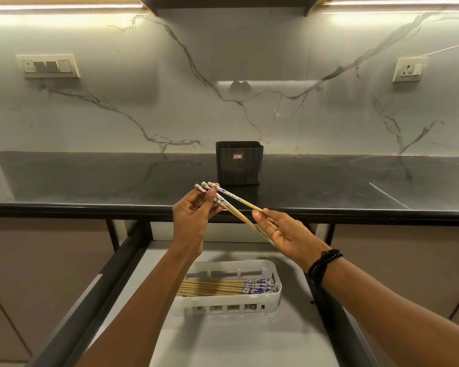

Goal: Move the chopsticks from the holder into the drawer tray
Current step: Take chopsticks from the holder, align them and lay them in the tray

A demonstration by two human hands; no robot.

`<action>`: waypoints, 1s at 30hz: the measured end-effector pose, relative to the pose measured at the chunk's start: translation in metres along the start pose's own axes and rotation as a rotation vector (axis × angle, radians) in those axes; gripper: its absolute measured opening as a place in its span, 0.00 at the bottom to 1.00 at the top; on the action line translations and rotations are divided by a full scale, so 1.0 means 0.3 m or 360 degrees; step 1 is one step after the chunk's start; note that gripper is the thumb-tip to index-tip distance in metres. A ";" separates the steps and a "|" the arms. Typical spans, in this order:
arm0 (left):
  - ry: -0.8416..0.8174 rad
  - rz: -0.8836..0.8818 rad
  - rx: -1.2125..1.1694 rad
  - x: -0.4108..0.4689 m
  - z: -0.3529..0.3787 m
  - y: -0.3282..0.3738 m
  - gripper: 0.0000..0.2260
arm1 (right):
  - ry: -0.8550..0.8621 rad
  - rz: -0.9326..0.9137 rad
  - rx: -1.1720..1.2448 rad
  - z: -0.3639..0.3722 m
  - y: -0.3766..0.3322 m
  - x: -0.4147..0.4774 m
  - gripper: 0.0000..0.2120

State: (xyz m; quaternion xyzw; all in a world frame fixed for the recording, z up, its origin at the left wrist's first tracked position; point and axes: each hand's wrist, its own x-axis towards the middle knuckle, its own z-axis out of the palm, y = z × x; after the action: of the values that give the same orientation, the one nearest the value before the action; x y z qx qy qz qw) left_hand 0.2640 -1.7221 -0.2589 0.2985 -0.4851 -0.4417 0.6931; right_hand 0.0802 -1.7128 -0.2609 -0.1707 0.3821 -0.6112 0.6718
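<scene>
My left hand (194, 215) grips the blue-and-white patterned ends of a few bamboo chopsticks (236, 207), held over the counter's front edge. My right hand (281, 231) pinches their thin wooden tips, which splay apart. Behind them a black square holder (239, 162) stands on the dark counter; its inside is hidden. Below, in the open drawer (223, 340), a white slotted tray (276, 282) holds several more chopsticks (223, 287) lying side by side, patterned ends to the right.
The dark counter (90, 181) runs the full width under a marble backsplash with socket plates at left (48, 66) and right (408, 70). Black drawer rails (96, 287) flank the grey drawer floor. A black bead bracelet (325, 263) circles my right wrist.
</scene>
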 end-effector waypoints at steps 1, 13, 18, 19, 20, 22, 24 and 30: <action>0.0003 0.0002 -0.0026 0.001 -0.001 0.001 0.11 | -0.0008 0.0022 -0.0019 0.002 0.006 -0.001 0.11; 0.0126 0.0139 0.0003 0.010 -0.003 0.026 0.06 | -0.0048 0.0183 -0.1235 -0.021 0.016 -0.005 0.17; 0.0113 0.0178 0.0102 0.012 -0.003 0.024 0.08 | -0.0124 -0.1025 -0.2024 -0.010 0.007 0.012 0.15; 0.0090 0.0206 0.0157 0.008 0.002 0.021 0.08 | -0.0224 -0.1125 -0.2100 -0.001 0.007 0.006 0.17; 0.0064 0.0229 0.0205 0.003 0.009 0.019 0.08 | -0.0316 -0.1177 -0.2198 0.007 0.010 0.002 0.21; -0.0003 0.0256 0.0289 -0.009 0.025 0.014 0.09 | -0.0474 -0.1263 -0.2304 0.022 0.023 -0.012 0.21; -0.0078 0.0270 0.0378 -0.021 0.040 0.008 0.10 | -0.0547 -0.1391 -0.2313 0.030 0.040 -0.026 0.16; -0.0180 0.0237 0.0480 -0.037 0.066 0.003 0.12 | -0.0495 -0.1520 -0.2236 0.023 0.041 -0.022 0.13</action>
State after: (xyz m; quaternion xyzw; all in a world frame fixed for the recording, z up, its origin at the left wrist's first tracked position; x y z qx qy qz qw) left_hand 0.2443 -1.7113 -0.2559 0.3372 -0.6049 -0.3274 0.6428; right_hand 0.0940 -1.7058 -0.2629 -0.7706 0.4625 -0.4199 0.1265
